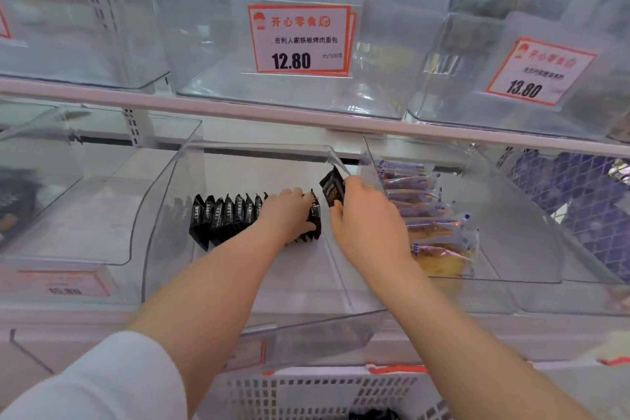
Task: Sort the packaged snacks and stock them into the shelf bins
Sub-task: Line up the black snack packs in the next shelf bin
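A row of several black snack packets (225, 215) stands upright inside the clear middle shelf bin (160, 215). My left hand (288, 215) reaches into this bin and rests on the right end of the row, its thumb hooked round the last packet (315, 215). My right hand (366, 222) is just to the right, pinching one more black packet (333, 188) upright above the bin's right wall.
The bin to the right holds several purple-wrapped cake packs (422, 211). Clear bins with price tags 12.80 (300, 39) and 13.80 (538, 72) sit on the shelf above. A white plastic basket (306, 392) stands below, near my arms. A left bin (68, 201) adjoins.
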`<action>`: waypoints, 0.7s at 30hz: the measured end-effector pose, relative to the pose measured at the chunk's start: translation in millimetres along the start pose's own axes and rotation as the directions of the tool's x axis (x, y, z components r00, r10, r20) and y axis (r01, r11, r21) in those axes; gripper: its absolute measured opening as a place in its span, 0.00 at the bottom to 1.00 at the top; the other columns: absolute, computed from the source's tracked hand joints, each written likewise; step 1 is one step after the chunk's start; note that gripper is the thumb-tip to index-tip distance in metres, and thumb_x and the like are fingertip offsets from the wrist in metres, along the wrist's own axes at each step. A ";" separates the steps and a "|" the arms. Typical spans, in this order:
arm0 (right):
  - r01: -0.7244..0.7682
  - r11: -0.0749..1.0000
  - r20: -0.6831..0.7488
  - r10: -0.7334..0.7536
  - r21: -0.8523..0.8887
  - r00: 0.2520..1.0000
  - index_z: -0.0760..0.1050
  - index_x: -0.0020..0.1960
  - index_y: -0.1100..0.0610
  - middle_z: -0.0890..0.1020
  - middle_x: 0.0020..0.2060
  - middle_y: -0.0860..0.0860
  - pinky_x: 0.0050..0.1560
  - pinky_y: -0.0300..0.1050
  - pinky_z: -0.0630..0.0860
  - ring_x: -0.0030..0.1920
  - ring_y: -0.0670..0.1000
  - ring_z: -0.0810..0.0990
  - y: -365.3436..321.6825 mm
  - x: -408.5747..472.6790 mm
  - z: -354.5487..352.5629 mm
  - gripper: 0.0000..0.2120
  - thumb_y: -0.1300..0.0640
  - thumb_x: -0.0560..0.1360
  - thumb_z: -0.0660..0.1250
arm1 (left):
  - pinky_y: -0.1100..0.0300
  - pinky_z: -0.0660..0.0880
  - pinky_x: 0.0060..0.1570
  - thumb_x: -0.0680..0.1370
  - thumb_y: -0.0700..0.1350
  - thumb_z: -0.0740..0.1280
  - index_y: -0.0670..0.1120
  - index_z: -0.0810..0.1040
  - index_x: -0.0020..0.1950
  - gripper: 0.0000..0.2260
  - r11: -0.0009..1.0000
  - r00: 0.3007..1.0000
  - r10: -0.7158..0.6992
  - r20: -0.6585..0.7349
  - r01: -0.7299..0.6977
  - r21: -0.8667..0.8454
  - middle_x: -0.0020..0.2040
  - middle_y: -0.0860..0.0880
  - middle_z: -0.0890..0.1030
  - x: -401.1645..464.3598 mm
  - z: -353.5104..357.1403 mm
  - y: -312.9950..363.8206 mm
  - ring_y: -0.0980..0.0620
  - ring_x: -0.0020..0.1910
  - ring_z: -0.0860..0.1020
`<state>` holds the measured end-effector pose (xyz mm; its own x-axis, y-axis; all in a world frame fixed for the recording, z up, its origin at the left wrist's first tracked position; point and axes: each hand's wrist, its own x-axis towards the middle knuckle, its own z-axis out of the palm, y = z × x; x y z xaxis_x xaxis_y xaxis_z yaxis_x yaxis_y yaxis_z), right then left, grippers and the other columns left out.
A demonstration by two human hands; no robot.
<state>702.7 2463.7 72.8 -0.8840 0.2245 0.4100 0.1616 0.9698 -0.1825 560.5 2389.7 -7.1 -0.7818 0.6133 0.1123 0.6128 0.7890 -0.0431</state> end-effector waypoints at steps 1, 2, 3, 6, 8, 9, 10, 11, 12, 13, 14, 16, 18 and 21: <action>-0.004 1.000 0.004 0.004 -0.005 1.000 0.66 0.57 0.59 0.78 0.51 0.56 0.37 0.45 0.64 0.49 0.58 0.78 -0.4 0.3 1.8 0.09 0.56 0.79 0.57 | 0.52 0.71 0.49 0.77 0.54 0.63 0.45 0.66 0.67 0.22 0.999 0.999 0.025 0.025 -0.024 -0.036 0.62 0.45 0.71 -1.3 -1.9 -4.4 0.45 0.61 0.71; -0.008 1.000 0.002 0.008 -0.011 1.000 0.67 0.56 0.59 0.77 0.51 0.56 0.37 0.45 0.64 0.49 0.58 0.78 -0.5 0.9 3.7 0.08 0.57 0.79 0.57 | 0.51 0.71 0.52 0.77 0.53 0.63 0.45 0.65 0.69 0.23 0.996 0.997 0.043 0.058 -0.038 -0.079 0.64 0.46 0.71 -3.6 -4.7 -9.2 0.45 0.62 0.70; -0.015 1.000 0.002 0.015 -0.017 1.000 0.67 0.57 0.59 0.77 0.52 0.56 0.37 0.45 0.64 0.50 0.58 0.78 -1.1 1.3 5.6 0.08 0.59 0.79 0.57 | 0.50 0.72 0.54 0.77 0.52 0.64 0.45 0.64 0.69 0.24 0.993 0.994 0.057 0.096 -0.046 -0.113 0.65 0.46 0.70 -7.3 -7.5 -13.4 0.45 0.63 0.70; -0.029 0.999 0.013 0.029 -0.036 0.999 0.67 0.57 0.60 0.75 0.54 0.57 0.39 0.45 0.64 0.51 0.58 0.77 -3.1 3.0 11.7 0.08 0.61 0.79 0.57 | 0.50 0.71 0.59 0.76 0.48 0.65 0.42 0.65 0.68 0.23 0.995 0.977 0.083 0.199 -0.070 -0.072 0.67 0.45 0.67 -20.2 -15.4 -17.2 0.45 0.66 0.68; -0.058 0.998 0.047 0.059 -0.023 0.997 0.67 0.56 0.60 0.75 0.54 0.57 0.39 0.45 0.62 0.52 0.60 0.77 -4.5 5.4 16.0 0.07 0.61 0.78 0.58 | 0.48 0.70 0.61 0.76 0.46 0.64 0.41 0.66 0.67 0.21 0.999 0.959 0.048 0.278 -0.044 -0.024 0.67 0.45 0.67 -29.1 -24.8 -13.0 0.45 0.67 0.67; -0.088 0.996 0.083 0.086 0.017 0.993 0.67 0.54 0.60 0.75 0.52 0.58 0.39 0.45 0.62 0.52 0.60 0.76 -5.6 7.0 18.5 0.06 0.60 0.78 0.58 | 0.48 0.71 0.60 0.77 0.45 0.63 0.41 0.67 0.67 0.19 0.999 0.949 0.031 0.312 -0.034 0.004 0.65 0.44 0.68 -34.5 -32.3 -11.4 0.44 0.66 0.69; -0.129 0.989 0.131 0.118 0.074 0.984 0.68 0.51 0.60 0.76 0.49 0.58 0.38 0.44 0.63 0.50 0.61 0.76 -6.4 9.3 21.9 0.05 0.60 0.77 0.59 | 0.49 0.73 0.57 0.77 0.44 0.61 0.42 0.69 0.65 0.17 0.998 0.942 0.023 0.335 -0.042 0.049 0.64 0.45 0.70 -41.3 -41.4 -10.9 0.44 0.63 0.71; -0.174 0.974 0.193 0.145 0.144 0.970 0.67 0.47 0.60 0.75 0.44 0.57 0.36 0.44 0.63 0.46 0.61 0.75 -7.7 11.0 24.6 0.03 0.60 0.76 0.59 | 0.50 0.74 0.52 0.78 0.43 0.60 0.43 0.71 0.63 0.15 0.992 0.940 0.025 0.339 -0.066 0.110 0.61 0.45 0.72 -50.2 -52.2 -11.3 0.44 0.61 0.73; -0.223 0.951 0.267 0.162 0.215 0.950 0.66 0.43 0.60 0.74 0.39 0.55 0.32 0.44 0.62 0.42 0.59 0.73 -10.0 12.1 27.8 0.04 0.60 0.75 0.60 | 0.51 0.74 0.47 0.78 0.42 0.59 0.44 0.72 0.61 0.13 0.980 0.945 0.043 0.324 -0.103 0.172 0.59 0.46 0.74 -61.3 -62.6 -13.8 0.45 0.59 0.75; -0.269 0.921 0.340 0.167 0.280 0.925 0.66 0.41 0.60 0.73 0.35 0.53 0.29 0.44 0.62 0.40 0.57 0.72 -13.2 12.1 30.0 0.05 0.61 0.74 0.61 | 0.51 0.72 0.44 0.78 0.42 0.58 0.44 0.73 0.60 0.12 0.966 0.955 0.071 0.289 -0.138 0.217 0.57 0.46 0.75 -75.0 -73.1 -17.5 0.45 0.57 0.75; -0.312 0.892 0.405 0.166 0.328 0.899 0.68 0.41 0.61 0.72 0.33 0.53 0.28 0.42 0.62 0.39 0.56 0.72 -17.3 11.8 33.2 0.05 0.61 0.73 0.62 | 0.52 0.71 0.43 0.79 0.43 0.57 0.45 0.74 0.59 0.11 0.957 0.966 0.103 0.238 -0.161 0.240 0.56 0.47 0.75 -90.8 -82.2 -22.6 0.45 0.57 0.74; -0.358 0.852 0.491 0.141 0.383 0.860 0.73 0.46 0.64 0.77 0.37 0.56 0.32 0.43 0.66 0.40 0.56 0.74 -31.2 10.6 38.1 0.07 0.60 0.72 0.63 | 0.52 0.72 0.50 0.79 0.44 0.59 0.45 0.74 0.60 0.11 0.969 0.983 0.178 0.047 -0.183 0.166 0.57 0.47 0.75 -127.4 -94.6 -36.2 0.46 0.59 0.72; -0.376 0.843 0.571 0.103 0.384 0.814 0.74 0.45 0.66 0.78 0.38 0.59 0.35 0.43 0.67 0.38 0.56 0.74 -49.8 10.2 44.6 0.08 0.60 0.72 0.64 | 0.51 0.70 0.61 0.76 0.42 0.65 0.42 0.76 0.60 0.13 0.978 0.943 0.155 -0.294 -0.187 -0.087 0.60 0.44 0.75 -163.0 -99.4 -50.2 0.43 0.62 0.71; -0.349 0.885 0.691 0.044 0.308 0.722 0.64 0.34 0.60 0.68 0.29 0.54 0.28 0.41 0.61 0.30 0.52 0.66 -81.7 9.4 54.8 0.11 0.63 0.75 0.61 | 0.61 0.57 0.67 0.73 0.44 0.68 0.41 0.69 0.68 0.25 0.868 0.895 -0.262 -0.361 0.055 -0.494 0.68 0.44 0.68 -202.7 -91.3 -61.6 0.45 0.69 0.64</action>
<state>657.2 2381.4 42.6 -0.9339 0.1391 -0.3294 0.3164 0.7504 -0.5803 691.7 2213.5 63.4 -0.8188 0.3295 0.4701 0.5456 0.7011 0.4590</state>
